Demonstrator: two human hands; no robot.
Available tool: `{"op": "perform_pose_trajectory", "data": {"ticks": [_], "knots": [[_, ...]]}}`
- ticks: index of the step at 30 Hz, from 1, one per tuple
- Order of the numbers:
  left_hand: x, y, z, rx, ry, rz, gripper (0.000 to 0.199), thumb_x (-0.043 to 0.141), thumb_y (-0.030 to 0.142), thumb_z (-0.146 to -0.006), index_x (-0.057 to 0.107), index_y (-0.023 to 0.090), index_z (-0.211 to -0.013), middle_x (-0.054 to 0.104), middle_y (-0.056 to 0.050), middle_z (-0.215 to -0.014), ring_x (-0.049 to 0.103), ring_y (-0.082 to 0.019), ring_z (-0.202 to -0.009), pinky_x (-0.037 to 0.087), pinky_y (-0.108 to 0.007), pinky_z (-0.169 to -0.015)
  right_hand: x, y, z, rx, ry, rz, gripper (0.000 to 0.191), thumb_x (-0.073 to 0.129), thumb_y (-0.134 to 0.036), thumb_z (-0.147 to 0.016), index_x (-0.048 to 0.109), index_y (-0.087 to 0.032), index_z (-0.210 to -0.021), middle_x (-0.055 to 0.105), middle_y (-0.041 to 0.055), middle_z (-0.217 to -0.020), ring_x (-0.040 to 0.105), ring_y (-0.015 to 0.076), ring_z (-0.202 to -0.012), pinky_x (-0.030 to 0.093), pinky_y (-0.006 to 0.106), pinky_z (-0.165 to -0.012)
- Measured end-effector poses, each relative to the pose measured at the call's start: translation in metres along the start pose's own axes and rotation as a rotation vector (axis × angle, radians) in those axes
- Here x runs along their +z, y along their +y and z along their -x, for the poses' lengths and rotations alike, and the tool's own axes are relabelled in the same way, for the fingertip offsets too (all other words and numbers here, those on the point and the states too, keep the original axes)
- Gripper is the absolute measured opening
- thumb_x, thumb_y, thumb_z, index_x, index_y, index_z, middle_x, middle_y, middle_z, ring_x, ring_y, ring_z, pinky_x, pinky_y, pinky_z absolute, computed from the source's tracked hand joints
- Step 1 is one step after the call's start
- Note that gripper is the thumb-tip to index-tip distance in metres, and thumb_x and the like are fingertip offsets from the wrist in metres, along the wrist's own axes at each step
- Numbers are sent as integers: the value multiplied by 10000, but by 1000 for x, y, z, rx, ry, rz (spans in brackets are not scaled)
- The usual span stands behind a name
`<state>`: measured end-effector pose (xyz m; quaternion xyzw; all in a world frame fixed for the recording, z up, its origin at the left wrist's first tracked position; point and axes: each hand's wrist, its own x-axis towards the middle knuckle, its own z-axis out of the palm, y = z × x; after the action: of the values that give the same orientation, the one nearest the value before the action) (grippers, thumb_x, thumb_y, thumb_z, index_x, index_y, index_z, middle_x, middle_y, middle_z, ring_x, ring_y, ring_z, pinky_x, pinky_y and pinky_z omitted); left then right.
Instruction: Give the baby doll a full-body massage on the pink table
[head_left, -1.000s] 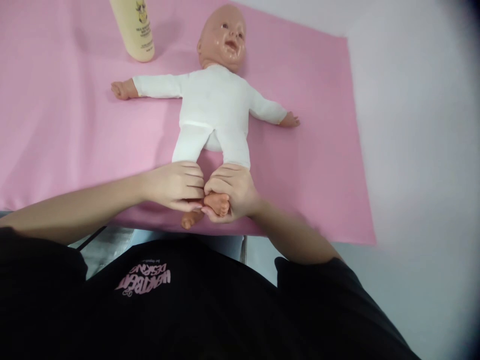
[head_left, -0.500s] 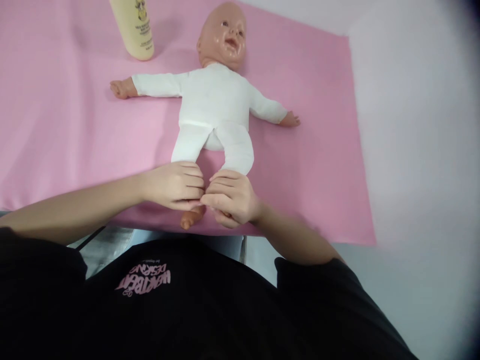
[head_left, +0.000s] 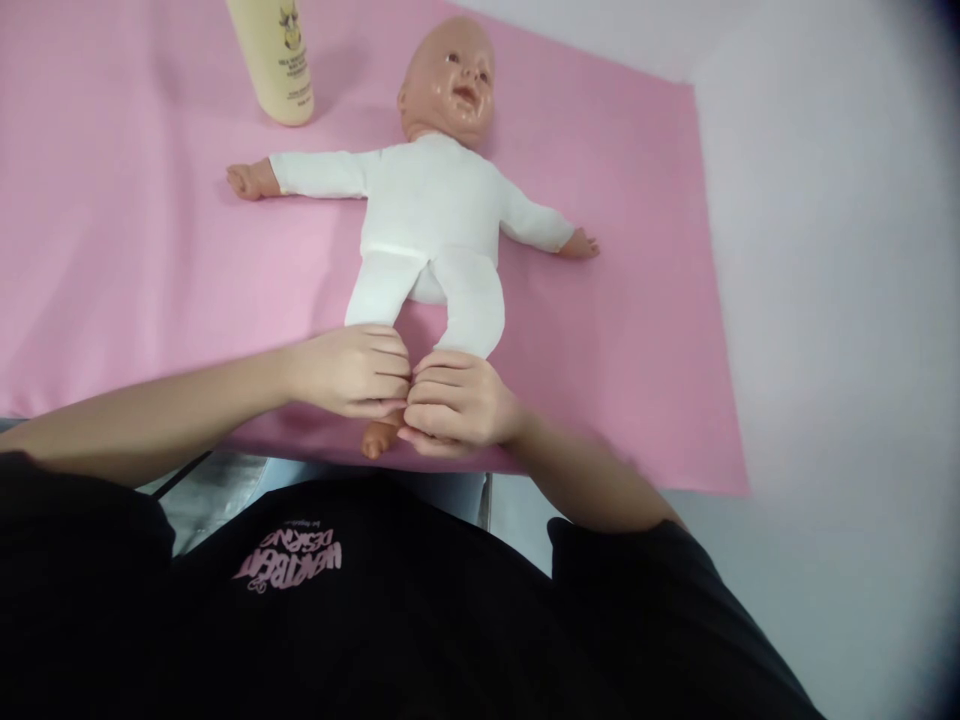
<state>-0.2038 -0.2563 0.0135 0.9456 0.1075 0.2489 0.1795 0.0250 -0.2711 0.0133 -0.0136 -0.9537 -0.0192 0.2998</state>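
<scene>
A baby doll (head_left: 431,205) in a white fabric body lies on its back on a pink mat, its head away from me and its arms spread. My left hand (head_left: 352,370) is closed around the doll's lower leg on the left side, and the bare foot (head_left: 379,438) sticks out below it. My right hand (head_left: 466,403) has its fingers curled around the other leg's lower end, hiding that foot. The fingers of both hands meet between the legs.
A pale yellow bottle (head_left: 281,70) with a cartoon print stands beyond the doll's arm on the left. The pink mat (head_left: 637,350) ends near my body and along a white surface (head_left: 810,300) at the right.
My right hand has shifted slightly down the doll's leg, and its fingers have curled in more. My left hand keeps its hold. The doll and bottle sit a little lower in view.
</scene>
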Motion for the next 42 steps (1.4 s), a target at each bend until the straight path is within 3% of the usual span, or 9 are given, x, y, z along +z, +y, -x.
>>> {"op": "perform_pose_trajectory", "data": {"ticks": [7, 9, 14, 19, 22, 28, 34, 39, 42], "knots": [[-2, 1, -1, -59, -92, 25, 384, 544, 459, -1037, 690, 245, -754, 695, -52, -753, 643, -206, -781, 552, -382, -875, -7, 1, -6, 7, -272, 0, 207, 481, -256, -1053, 661, -237, -954, 674, -24, -784, 593, 119, -723, 521, 327, -892], [-2, 1, -1, -64, -87, 27, 389, 535, 463, -1045, 693, 244, -765, 696, -49, -759, 649, -204, -789, 553, -378, -876, -9, 1, -7, 9, -292, -12, 238, 445, -245, -1056, 656, -231, -948, 662, -17, -767, 593, 129, -724, 515, 333, -891], [-1, 1, 0, -70, -71, 22, 413, 521, 474, -1061, 680, 251, -752, 689, -37, -756, 654, -200, -788, 560, -378, -876, -8, 3, -6, -28, -197, -100, 318, 367, -293, -1085, 632, -212, -930, 636, -6, -753, 604, 141, -733, 502, 341, -900], [-2, 1, 0, -44, -109, -24, 402, 494, 434, -1067, 687, 255, -763, 704, -46, -766, 660, -208, -793, 572, -390, -868, -6, 3, -6, -22, -364, -116, 266, 420, -310, -1057, 616, -225, -898, 622, -13, -737, 588, 145, -703, 488, 357, -901], [-3, 0, 2, 16, -63, -68, 357, 533, 411, -1050, 687, 256, -767, 707, -36, -753, 669, -195, -761, 577, -370, -833, -4, 2, -7, -19, -304, -109, 236, 456, -264, -1017, 599, -231, -832, 592, -30, -670, 555, 138, -656, 477, 330, -822], [-9, -7, 6, 75, 50, -182, 307, 524, 335, -1043, 698, 247, -805, 751, -32, -791, 706, -184, -765, 585, -352, -787, 3, 2, -10, -27, -59, -126, 229, 487, -201, -954, 547, -234, -736, 583, -42, -615, 500, 132, -598, 449, 305, -721], [-13, -16, 3, 116, 224, -225, 234, 551, 247, -1029, 675, 230, -831, 751, -33, -762, 682, -186, -714, 563, -347, -732, 10, 1, -7, 1, -142, -143, 197, 489, -194, -900, 540, -237, -715, 565, -38, -577, 446, 145, -560, 427, 321, -698], [-13, -27, 4, 32, 261, -237, 256, 514, 247, -1044, 657, 226, -832, 732, -34, -744, 681, -209, -787, 563, -379, -808, 12, 3, -6, 33, -193, -257, 244, 435, -206, -941, 562, -225, -733, 616, -11, -616, 476, 153, -570, 431, 327, -690], [-12, -35, 5, -56, 315, -203, 267, 484, 289, -1068, 686, 224, -906, 754, -59, -834, 694, -224, -866, 558, -417, -875, 11, 5, -6, 77, -195, -297, 341, 370, -220, -1012, 585, -219, -748, 612, -1, -618, 507, 157, -584, 433, 317, -670]]}}
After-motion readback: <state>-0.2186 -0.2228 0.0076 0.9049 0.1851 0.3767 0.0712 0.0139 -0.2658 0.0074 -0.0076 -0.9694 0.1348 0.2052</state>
